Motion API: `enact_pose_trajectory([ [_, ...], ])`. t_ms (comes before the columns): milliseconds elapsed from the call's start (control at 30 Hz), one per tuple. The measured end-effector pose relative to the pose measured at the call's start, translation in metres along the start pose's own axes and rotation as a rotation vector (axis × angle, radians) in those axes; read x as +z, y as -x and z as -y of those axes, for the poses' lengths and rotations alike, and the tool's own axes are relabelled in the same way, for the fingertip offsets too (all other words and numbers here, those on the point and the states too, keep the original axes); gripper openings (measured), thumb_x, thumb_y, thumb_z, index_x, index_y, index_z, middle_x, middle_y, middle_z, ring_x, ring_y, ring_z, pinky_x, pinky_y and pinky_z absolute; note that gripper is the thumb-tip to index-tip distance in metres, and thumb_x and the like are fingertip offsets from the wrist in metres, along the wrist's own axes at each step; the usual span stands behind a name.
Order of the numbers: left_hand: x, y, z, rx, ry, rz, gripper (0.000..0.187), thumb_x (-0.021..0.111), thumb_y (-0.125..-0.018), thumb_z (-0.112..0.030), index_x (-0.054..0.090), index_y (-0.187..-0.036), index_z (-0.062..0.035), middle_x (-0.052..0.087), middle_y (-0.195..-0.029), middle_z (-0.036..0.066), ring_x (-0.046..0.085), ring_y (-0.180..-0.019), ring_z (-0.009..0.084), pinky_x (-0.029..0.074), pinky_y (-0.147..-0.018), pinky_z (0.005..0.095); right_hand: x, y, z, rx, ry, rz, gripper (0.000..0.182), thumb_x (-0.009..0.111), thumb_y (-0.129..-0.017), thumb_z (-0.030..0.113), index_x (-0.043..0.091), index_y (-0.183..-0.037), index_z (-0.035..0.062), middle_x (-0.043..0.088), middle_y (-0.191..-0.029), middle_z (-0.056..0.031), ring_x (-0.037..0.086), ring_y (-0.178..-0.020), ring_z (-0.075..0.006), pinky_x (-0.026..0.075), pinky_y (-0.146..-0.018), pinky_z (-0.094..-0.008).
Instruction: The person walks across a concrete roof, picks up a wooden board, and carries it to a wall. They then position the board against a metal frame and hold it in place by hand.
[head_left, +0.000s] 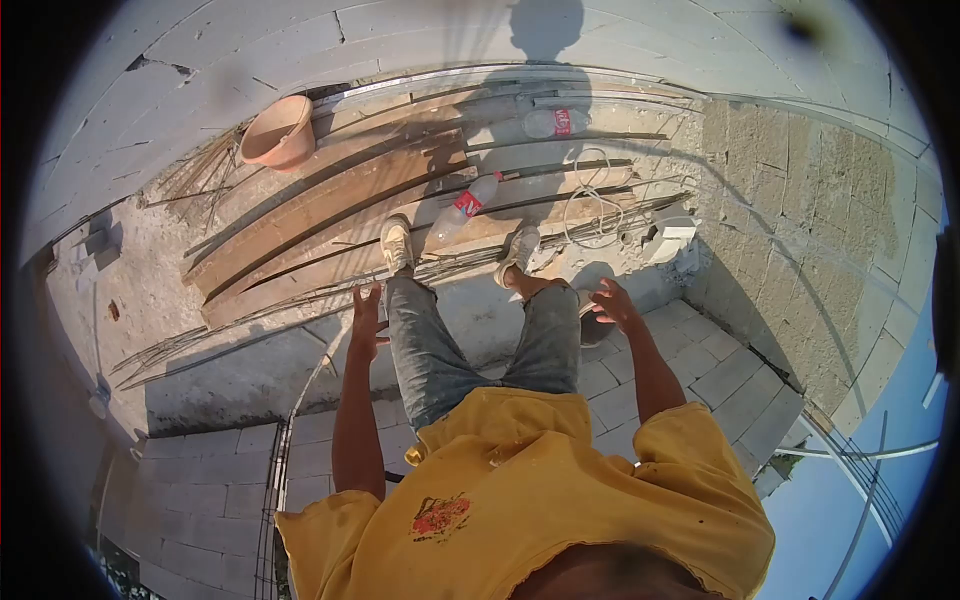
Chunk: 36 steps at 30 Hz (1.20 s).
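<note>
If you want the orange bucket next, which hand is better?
Probably the left hand: it looks empty and is on the same side as the bucket. The right hand is farther across.

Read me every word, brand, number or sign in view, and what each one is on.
Nearer bottle: large white letters on its red label, one perhaps "N"; too blurred to read as a word.
Farther bottle: white lettering on a red label, too small to read.
Yellow shirt: red and dark print, no legible text.
I see no other text or signs.
</note>
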<state>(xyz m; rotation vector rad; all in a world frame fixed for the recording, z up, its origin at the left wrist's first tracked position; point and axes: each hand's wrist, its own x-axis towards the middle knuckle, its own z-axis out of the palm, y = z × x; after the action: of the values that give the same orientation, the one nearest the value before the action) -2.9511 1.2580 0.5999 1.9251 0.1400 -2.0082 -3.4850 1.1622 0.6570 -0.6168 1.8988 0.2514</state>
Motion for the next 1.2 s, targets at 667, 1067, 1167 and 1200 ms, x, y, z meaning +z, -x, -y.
enact_pose_trajectory([
  [667, 0.199, -0.107, 0.072, 0.046, 0.146, -0.773, 0.079, 0.063, -0.088, -0.059, 0.041, -0.144, -0.007, 0.041, -0.145, 0.016, 0.041, -0.133, 0.032, 0.034, -0.11, 0.0463, 0.099, -0.676, 0.306, -0.189, 0.069, -0.001, 0.108, 0.077, -0.081, 0.043, 0.009, -0.156, 0.0063, 0.029, -0.153, -0.0202, 0.039, -0.135, -0.0371, 0.05, -0.096, -0.0504],
  [1067, 0.212, -0.121, 0.053, 0.065, 0.209, -0.837, 0.086, 0.065, -0.085, -0.061, 0.036, -0.147, -0.0082, 0.041, -0.145, 0.014, 0.042, -0.132, 0.0295, 0.035, -0.11, 0.0443, 0.134, -0.721, 0.319, -0.099, 0.072, -0.094, 0.096, 0.076, -0.068, 0.071, 0.053, -0.135, 0.0066, 0.054, -0.123, -0.0116, 0.054, -0.108, -0.0286, 0.05, -0.084, -0.0427],
  [1167, 0.211, -0.119, 0.052, 0.077, 0.195, -0.822, 0.085, 0.068, -0.085, -0.058, 0.039, -0.145, -0.0054, 0.042, -0.144, 0.015, 0.042, -0.133, 0.0294, 0.033, -0.111, 0.0441, 0.122, -0.711, 0.322, -0.142, 0.111, 0.061, 0.095, 0.074, -0.07, 0.072, 0.052, -0.134, 0.006, 0.057, -0.116, -0.0101, 0.058, -0.102, -0.0265, 0.052, -0.08, -0.0385],
  [1200, 0.21, -0.117, 0.05, 0.07, 0.191, -0.823, 0.084, 0.068, -0.085, -0.058, 0.04, -0.144, -0.0053, 0.043, -0.144, 0.015, 0.042, -0.133, 0.0294, 0.033, -0.111, 0.044, 0.121, -0.713, 0.32, -0.149, 0.078, 0.095, 0.092, 0.074, -0.071, 0.071, 0.052, -0.133, 0.0057, 0.057, -0.116, -0.0095, 0.058, -0.1, -0.025, 0.053, -0.079, -0.0373],
])
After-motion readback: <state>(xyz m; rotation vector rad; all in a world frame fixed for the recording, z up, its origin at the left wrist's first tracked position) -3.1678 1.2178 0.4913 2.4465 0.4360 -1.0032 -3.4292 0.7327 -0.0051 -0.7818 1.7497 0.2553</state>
